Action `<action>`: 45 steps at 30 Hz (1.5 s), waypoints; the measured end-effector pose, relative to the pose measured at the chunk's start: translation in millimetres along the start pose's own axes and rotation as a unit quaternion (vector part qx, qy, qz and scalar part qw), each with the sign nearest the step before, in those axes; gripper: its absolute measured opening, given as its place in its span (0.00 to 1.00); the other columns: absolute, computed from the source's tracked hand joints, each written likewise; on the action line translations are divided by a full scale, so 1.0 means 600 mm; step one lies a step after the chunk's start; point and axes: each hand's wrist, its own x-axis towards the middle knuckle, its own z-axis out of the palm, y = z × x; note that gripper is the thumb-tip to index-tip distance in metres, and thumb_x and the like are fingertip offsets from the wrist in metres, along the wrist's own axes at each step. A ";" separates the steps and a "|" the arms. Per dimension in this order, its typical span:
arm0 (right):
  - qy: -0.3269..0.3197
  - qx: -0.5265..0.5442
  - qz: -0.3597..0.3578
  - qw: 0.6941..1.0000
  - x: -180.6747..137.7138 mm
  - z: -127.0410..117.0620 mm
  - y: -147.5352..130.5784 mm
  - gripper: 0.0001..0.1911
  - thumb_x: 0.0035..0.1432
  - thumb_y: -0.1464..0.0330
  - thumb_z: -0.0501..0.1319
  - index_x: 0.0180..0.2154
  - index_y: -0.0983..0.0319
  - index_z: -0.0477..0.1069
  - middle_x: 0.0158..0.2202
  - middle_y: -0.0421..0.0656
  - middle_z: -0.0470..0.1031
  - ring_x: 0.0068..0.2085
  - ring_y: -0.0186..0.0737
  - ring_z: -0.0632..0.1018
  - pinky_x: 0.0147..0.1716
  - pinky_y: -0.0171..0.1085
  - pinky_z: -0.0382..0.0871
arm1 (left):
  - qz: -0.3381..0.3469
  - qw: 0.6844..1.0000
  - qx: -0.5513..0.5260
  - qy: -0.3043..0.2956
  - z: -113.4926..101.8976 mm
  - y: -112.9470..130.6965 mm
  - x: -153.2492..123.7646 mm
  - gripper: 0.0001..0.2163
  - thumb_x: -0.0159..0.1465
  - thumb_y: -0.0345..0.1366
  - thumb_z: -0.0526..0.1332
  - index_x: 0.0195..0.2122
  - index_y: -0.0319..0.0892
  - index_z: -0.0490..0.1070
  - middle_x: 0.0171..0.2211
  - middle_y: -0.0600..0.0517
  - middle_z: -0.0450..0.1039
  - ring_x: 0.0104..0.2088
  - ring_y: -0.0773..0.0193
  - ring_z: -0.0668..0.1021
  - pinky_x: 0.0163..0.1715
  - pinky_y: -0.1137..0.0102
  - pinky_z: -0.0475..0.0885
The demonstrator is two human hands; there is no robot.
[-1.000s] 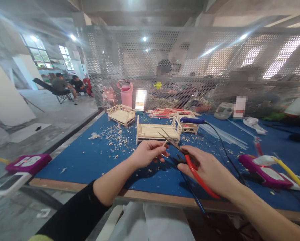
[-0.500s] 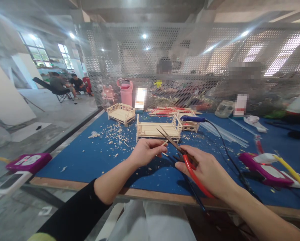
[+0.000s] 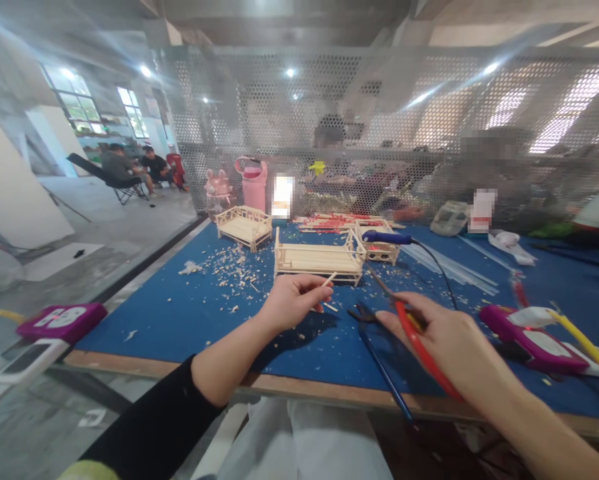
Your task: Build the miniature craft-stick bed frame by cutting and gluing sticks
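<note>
My left hand (image 3: 295,303), at the centre of the frame, pinches a thin stick (image 3: 331,279) between thumb and fingers; its pale end points to the upper right. Just below these fingertips there is a short pale piece (image 3: 331,307); I cannot tell if I hold it or if it lies on the blue tabletop (image 3: 164,333). My right hand (image 3: 437,337), right of the centre, is closed around the red-handled scissors (image 3: 404,320). The blades point to the upper left, apart from the stick, and I cannot tell how wide they are spread.

The step in hand, I judge, is the cutting of small sticks to length, because wood chips (image 3: 229,270) are scattered left of the centre. For another cut, the move would call for a steady left pinch, with the blades brought around the stick beyond my fingertips. I should also be careful of the dark-headed pliers (image 3: 363,315), which lie very near my right thumb.

Behind my left hand, in the middle of the frame, stands a small wooden bench (image 3: 319,257). A second bench (image 3: 244,228) stands to its upper left, and a blue corded tool (image 3: 387,237) rests to its upper right.
</note>
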 end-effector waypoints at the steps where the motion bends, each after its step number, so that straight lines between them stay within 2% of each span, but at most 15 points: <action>1: -0.002 -0.034 0.040 0.999 0.004 -0.006 0.015 0.23 0.50 0.50 0.55 0.41 0.58 0.68 0.24 0.45 0.76 0.26 0.49 0.77 0.24 0.40 0.67 | -0.005 1.000 0.011 -0.006 -0.001 0.000 0.000 0.12 0.55 0.41 0.60 0.32 0.38 0.75 0.23 0.53 0.73 0.19 0.70 0.72 0.19 0.76 0.65; 3: -0.026 -0.117 0.097 0.988 0.015 -0.018 0.046 0.22 0.50 0.51 0.55 0.40 0.60 0.67 0.22 0.48 0.75 0.25 0.54 0.77 0.23 0.43 0.65 | -0.015 0.999 0.040 -0.018 -0.003 -0.003 0.002 0.14 0.57 0.44 0.57 0.34 0.38 0.74 0.20 0.55 0.70 0.17 0.71 0.70 0.18 0.76 0.62; 6: -0.080 -0.184 0.119 0.972 0.038 -0.025 0.079 0.16 0.54 0.56 0.52 0.35 0.61 0.67 0.25 0.52 0.76 0.28 0.55 0.77 0.26 0.43 0.65 | -0.005 0.994 0.105 -0.026 -0.006 -0.010 0.006 0.16 0.61 0.45 0.51 0.35 0.39 0.73 0.16 0.58 0.64 0.16 0.71 0.66 0.20 0.75 0.60; 9: -0.112 -0.222 0.132 0.960 0.067 -0.018 0.088 0.12 0.54 0.62 0.54 0.35 0.62 0.68 0.32 0.53 0.77 0.35 0.54 0.78 0.31 0.41 0.66 | 0.031 0.981 0.190 -0.027 -0.008 -0.016 0.009 0.15 0.62 0.41 0.48 0.30 0.39 0.71 0.18 0.57 0.63 0.21 0.69 0.66 0.24 0.74 0.60; 12: -0.127 -0.236 0.126 0.955 0.090 -0.002 0.085 0.14 0.55 0.64 0.53 0.39 0.65 0.69 0.38 0.53 0.77 0.40 0.51 0.77 0.35 0.39 0.66 | 0.045 0.966 0.254 -0.020 -0.010 -0.017 0.010 0.15 0.63 0.40 0.47 0.23 0.40 0.64 0.20 0.56 0.62 0.24 0.68 0.66 0.26 0.73 0.58; 17: -0.125 -0.234 0.106 0.958 0.109 0.023 0.088 0.17 0.57 0.66 0.51 0.45 0.66 0.69 0.40 0.54 0.76 0.42 0.49 0.77 0.36 0.38 0.67 | 0.027 0.974 0.226 -0.012 -0.012 -0.014 0.007 0.11 0.61 0.36 0.46 0.25 0.41 0.61 0.19 0.56 0.61 0.23 0.67 0.65 0.25 0.73 0.57; 21: -0.108 -0.255 0.090 0.957 0.116 0.016 0.086 0.17 0.57 0.71 0.48 0.45 0.68 0.70 0.41 0.59 0.73 0.42 0.54 0.76 0.38 0.44 0.67 | 0.005 0.983 0.182 -0.036 -0.012 -0.014 0.005 0.09 0.61 0.34 0.47 0.31 0.40 0.65 0.19 0.56 0.67 0.23 0.67 0.69 0.27 0.73 0.62; 24: -0.096 -0.245 0.056 0.963 0.089 0.008 0.059 0.21 0.60 0.67 0.47 0.50 0.69 0.67 0.47 0.60 0.70 0.49 0.54 0.73 0.45 0.45 0.65 | -0.012 0.984 0.170 -0.049 -0.012 -0.016 0.005 0.11 0.61 0.36 0.48 0.35 0.40 0.68 0.22 0.55 0.72 0.25 0.66 0.72 0.29 0.73 0.64; 26: -0.130 -0.188 0.012 0.973 0.051 0.010 0.034 0.29 0.59 0.58 0.48 0.55 0.70 0.62 0.53 0.58 0.66 0.55 0.52 0.68 0.52 0.44 0.61 | -0.020 0.985 0.163 -0.045 -0.011 -0.018 0.006 0.12 0.62 0.37 0.48 0.38 0.39 0.68 0.23 0.54 0.73 0.25 0.66 0.73 0.28 0.73 0.64; 29: -0.227 -0.142 0.005 0.964 -0.010 0.018 0.005 0.45 0.48 0.49 0.57 0.62 0.64 0.50 0.62 0.56 0.55 0.60 0.58 0.60 0.54 0.52 0.57 | -0.026 0.987 0.156 -0.039 -0.010 -0.019 0.008 0.13 0.62 0.37 0.47 0.38 0.39 0.68 0.22 0.54 0.72 0.25 0.66 0.73 0.28 0.73 0.64; 32: -0.244 -0.140 0.019 0.959 -0.042 0.020 -0.001 0.49 0.43 0.51 0.60 0.62 0.65 0.49 0.63 0.57 0.49 0.62 0.60 0.55 0.56 0.57 0.51 | -0.034 0.985 0.165 -0.039 -0.011 -0.017 0.007 0.11 0.62 0.36 0.47 0.35 0.39 0.68 0.21 0.55 0.70 0.24 0.67 0.72 0.28 0.74 0.64; 36: -0.252 -0.103 -0.007 0.962 -0.040 0.004 0.009 0.41 0.41 0.61 0.60 0.57 0.70 0.59 0.61 0.59 0.55 0.60 0.54 0.59 0.57 0.47 0.53 | -0.051 0.986 0.154 -0.025 -0.011 -0.015 0.007 0.09 0.61 0.32 0.47 0.34 0.39 0.67 0.20 0.56 0.69 0.21 0.70 0.69 0.24 0.75 0.62; 39: -0.245 -0.082 -0.014 0.966 -0.030 -0.012 0.013 0.26 0.38 0.70 0.55 0.44 0.65 0.69 0.51 0.53 0.68 0.51 0.50 0.70 0.51 0.42 0.62 | -0.075 0.991 0.103 -0.034 -0.010 -0.015 0.008 0.09 0.62 0.33 0.46 0.36 0.40 0.65 0.21 0.57 0.69 0.15 0.73 0.66 0.19 0.76 0.60; 42: -0.220 -0.066 0.020 0.973 -0.018 -0.023 0.018 0.15 0.37 0.71 0.53 0.31 0.61 0.71 0.40 0.46 0.73 0.37 0.45 0.75 0.40 0.41 0.66 | -0.093 0.992 0.077 -0.044 -0.008 -0.014 0.008 0.08 0.63 0.35 0.47 0.34 0.39 0.64 0.22 0.57 0.70 0.13 0.75 0.65 0.16 0.77 0.59; 45: -0.186 0.014 0.055 0.981 -0.001 -0.027 0.026 0.09 0.36 0.68 0.53 0.24 0.59 0.69 0.31 0.43 0.73 0.31 0.43 0.73 0.33 0.39 0.65 | -0.098 0.992 0.067 -0.044 -0.007 -0.011 0.007 0.08 0.63 0.37 0.48 0.33 0.39 0.63 0.21 0.56 0.71 0.11 0.75 0.65 0.15 0.77 0.58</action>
